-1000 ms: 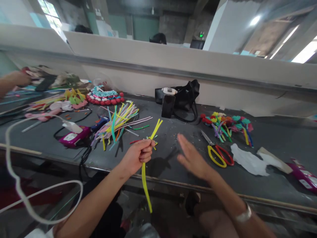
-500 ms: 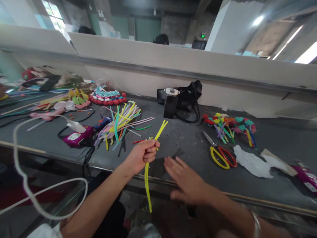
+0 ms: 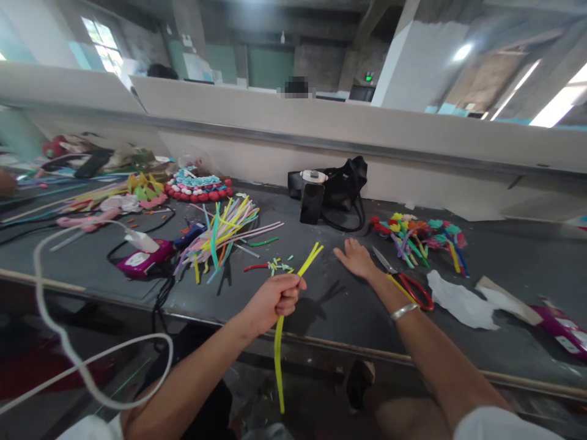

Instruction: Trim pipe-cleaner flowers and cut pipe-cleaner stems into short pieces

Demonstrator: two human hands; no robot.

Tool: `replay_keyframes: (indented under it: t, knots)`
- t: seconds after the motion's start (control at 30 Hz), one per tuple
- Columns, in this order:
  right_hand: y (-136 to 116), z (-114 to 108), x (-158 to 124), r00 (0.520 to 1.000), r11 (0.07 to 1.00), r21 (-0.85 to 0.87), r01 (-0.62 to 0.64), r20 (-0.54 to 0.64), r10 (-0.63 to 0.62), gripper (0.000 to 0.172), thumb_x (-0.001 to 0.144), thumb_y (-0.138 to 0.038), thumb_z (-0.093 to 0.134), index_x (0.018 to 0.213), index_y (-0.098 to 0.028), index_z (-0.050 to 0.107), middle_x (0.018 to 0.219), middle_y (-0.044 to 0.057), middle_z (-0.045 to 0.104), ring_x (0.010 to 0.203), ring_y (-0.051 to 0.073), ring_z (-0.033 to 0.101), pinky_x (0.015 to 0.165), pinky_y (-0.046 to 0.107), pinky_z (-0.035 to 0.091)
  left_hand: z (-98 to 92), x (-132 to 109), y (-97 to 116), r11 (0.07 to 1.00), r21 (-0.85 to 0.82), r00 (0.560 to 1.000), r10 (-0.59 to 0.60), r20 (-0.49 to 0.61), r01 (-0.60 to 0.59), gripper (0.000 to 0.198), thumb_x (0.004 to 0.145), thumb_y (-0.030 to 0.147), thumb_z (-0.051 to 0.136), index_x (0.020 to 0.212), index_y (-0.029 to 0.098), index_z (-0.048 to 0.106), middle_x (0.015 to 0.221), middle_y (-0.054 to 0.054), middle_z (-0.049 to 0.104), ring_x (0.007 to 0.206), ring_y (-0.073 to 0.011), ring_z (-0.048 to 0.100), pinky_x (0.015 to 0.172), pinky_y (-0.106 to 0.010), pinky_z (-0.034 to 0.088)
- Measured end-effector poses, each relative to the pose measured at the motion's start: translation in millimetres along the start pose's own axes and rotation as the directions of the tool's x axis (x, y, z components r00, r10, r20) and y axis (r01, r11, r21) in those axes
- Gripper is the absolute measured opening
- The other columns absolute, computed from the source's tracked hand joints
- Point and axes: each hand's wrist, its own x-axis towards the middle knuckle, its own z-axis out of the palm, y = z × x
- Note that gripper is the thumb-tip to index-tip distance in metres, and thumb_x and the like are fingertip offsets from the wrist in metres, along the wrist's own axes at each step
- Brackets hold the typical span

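Observation:
My left hand [image 3: 277, 299] is closed around a few yellow pipe cleaners [image 3: 279, 366]. Their short ends fork out above the fist, and the long ends hang down past the table edge. My right hand [image 3: 355, 259] rests palm down on the dark table with its fingers stretched forward, holding nothing. Scissors [image 3: 417, 292] with red and yellow handles lie just right of it, the yellow handle partly hidden by my forearm. Small cut pieces of pale green pipe cleaner [image 3: 277, 265] and a red piece [image 3: 255, 267] lie beyond my left fist.
A heap of colourful pipe cleaners [image 3: 224, 229] lies left of centre, beside a purple power strip [image 3: 147, 260] with a white cable. At the back are a phone [image 3: 312, 203] and a black bag [image 3: 343, 183]. Pipe-cleaner flowers [image 3: 415, 235] and white paper [image 3: 461, 299] are right.
My right hand has moved forward from near the table edge onto the tabletop by the scissors. My left hand keeps its hold on the yellow pipe cleaners, slightly lower and further right in view.

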Motion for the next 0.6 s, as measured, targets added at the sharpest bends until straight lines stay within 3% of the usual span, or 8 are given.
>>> replay_keyframes:
  t: [0.07, 0.17, 0.23, 0.3, 0.37, 0.43, 0.5, 0.6]
  knots:
    - [-10, 14, -8, 1.0, 0.999, 0.048, -0.006, 0.022, 0.005, 0.044, 0.096, -0.039, 0.053, 0.134, -0.018, 0.051, 0.146, 0.011, 0.042, 0.137, 0.032, 0.035, 0.111, 0.061, 0.022, 1.9, 2, -1, 1.0, 0.003, 1.0, 0.0, 0.017, 0.0, 0.015, 0.084, 0.025, 0.056, 0.077, 0.012, 0.058, 0.053, 0.01, 0.025, 0.038, -0.001, 0.012, 0.038, -0.018, 0.008]
    - [-34, 20, -49, 0.993, 0.981, 0.188, 0.043, 0.102, -0.063, 0.059, 0.088, -0.051, 0.06, 0.131, -0.012, 0.056, 0.146, 0.018, 0.044, 0.14, 0.034, 0.029, 0.116, 0.053, 0.015, 7.1, 3, -2, 1.0, 0.013, 1.0, 0.008, 0.028, -0.009, 0.016, 0.084, 0.026, 0.056, 0.077, 0.012, 0.058, 0.053, 0.01, 0.025, 0.038, -0.001, 0.012, 0.039, -0.019, 0.007]
    - [-50, 12, -79, 0.98, 0.945, 0.321, 0.061, 0.159, -0.117, 0.053, 0.085, -0.055, 0.06, 0.124, -0.019, 0.063, 0.137, 0.012, 0.056, 0.133, 0.028, 0.044, 0.115, 0.045, 0.025, 13.4, 2, -4, 0.999, 0.036, 0.999, 0.008, 0.032, -0.009, 0.017, 0.085, 0.028, 0.056, 0.077, 0.012, 0.058, 0.053, 0.01, 0.023, 0.038, -0.0012, 0.012, 0.04, -0.019, 0.007]
    - [-61, -2, -102, 0.983, 0.897, 0.441, 0.011, 0.161, -0.091, 0.045, 0.094, -0.053, 0.047, 0.121, -0.022, 0.065, 0.122, 0.009, 0.066, 0.116, 0.022, 0.059, 0.103, 0.039, 0.043, 21.9, 0, -8, 0.997, 0.079, 1.0, -0.002, 0.029, -0.001, 0.02, 0.085, 0.03, 0.056, 0.076, 0.012, 0.058, 0.052, 0.01, 0.022, 0.039, -0.0015, 0.012, 0.04, -0.02, 0.007]
    - [-67, -15, -115, 0.992, 0.766, 0.632, -0.118, 0.101, 0.07, 0.044, 0.093, -0.051, 0.049, 0.121, -0.019, 0.062, 0.101, 0.008, 0.072, 0.087, 0.018, 0.068, 0.079, 0.032, 0.055, 31.1, -2, -14, 0.991, 0.133, 1.0, -0.021, 0.021, 0.018, 0.022, 0.085, 0.033, 0.057, 0.075, 0.013, 0.057, 0.05, 0.011, 0.021, 0.039, -0.0018, 0.012, 0.041, -0.02, 0.006]
    - [-69, -25, -118, 0.967, 0.568, 0.8, -0.195, 0.059, 0.249, 0.045, 0.087, -0.051, 0.06, 0.116, -0.017, 0.062, 0.082, 0.003, 0.068, 0.062, 0.013, 0.061, 0.057, 0.025, 0.051, 38.8, -4, -20, 0.982, 0.185, 0.999, -0.047, 0.017, 0.043, 0.025, 0.084, 0.036, 0.058, 0.074, 0.013, 0.057, 0.05, 0.011, 0.022, 0.04, -0.0022, 0.013, 0.041, -0.021, 0.006]
    - [-68, -30, -118, 0.942, 0.439, 0.876, -0.198, 0.047, 0.332, 0.046, 0.08, -0.049, 0.069, 0.112, -0.017, 0.063, 0.072, -0.001, 0.06, 0.054, 0.01, 0.052, 0.046, 0.021, 0.043, 44.0, -4, -25, 0.97, 0.234, 0.997, -0.069, 0.022, 0.062, 0.027, 0.084, 0.039, 0.059, 0.075, 0.013, 0.058, 0.05, 0.011, 0.022, 0.04, -0.0027, 0.013, 0.041, -0.021, 0.006]
    - [-67, -32, -117, 0.94, 0.357, 0.922, -0.146, 0.017, 0.34, 0.048, 0.077, -0.041, 0.074, 0.118, -0.02, 0.062, 0.071, -0.003, 0.057, 0.054, 0.008, 0.048, 0.044, 0.019, 0.039, 47.4, -3, -30, 0.956, 0.283, 0.996, -0.085, 0.03, 0.073, 0.028, 0.084, 0.041, 0.059, 0.075, 0.013, 0.059, 0.05, 0.01, 0.023, 0.041, -0.0035, 0.014, 0.041, -0.022, 0.007]
